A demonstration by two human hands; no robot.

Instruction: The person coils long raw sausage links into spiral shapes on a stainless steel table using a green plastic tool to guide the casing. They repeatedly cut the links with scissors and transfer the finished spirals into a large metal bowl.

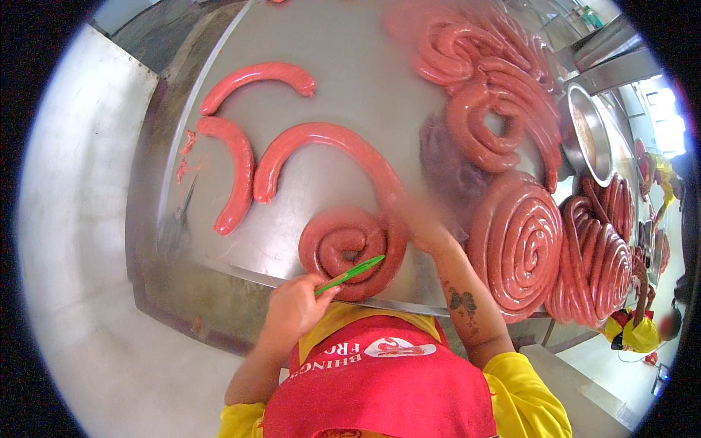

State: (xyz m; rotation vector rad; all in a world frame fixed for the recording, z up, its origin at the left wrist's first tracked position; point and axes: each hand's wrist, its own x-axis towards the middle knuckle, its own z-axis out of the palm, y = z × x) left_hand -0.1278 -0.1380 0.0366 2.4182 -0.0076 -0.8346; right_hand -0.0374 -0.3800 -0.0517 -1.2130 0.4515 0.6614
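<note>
My left hand (296, 303) is closed around a slim bright-green tool (355, 271); its tip lies over a coiled raw sausage (336, 225), and I cannot make out its exact kind. From that coil a long length of sausage (321, 133) arcs up and to the left across the steel table. Against the right side of this length rests my right hand (427, 228), its fingers blurred. Two short curved sausage pieces lie further left: one upper piece (255, 75) and one lower piece (237, 171), close to the arc's end.
Scraps of meat (186, 157) stick near the left edge of the steel table (336, 62). Large sausage coils (517, 244) fill the right side, with looped sausages (482, 80) piled behind. A metal bowl (586, 135) stands at far right. Another person (634, 332) is beyond.
</note>
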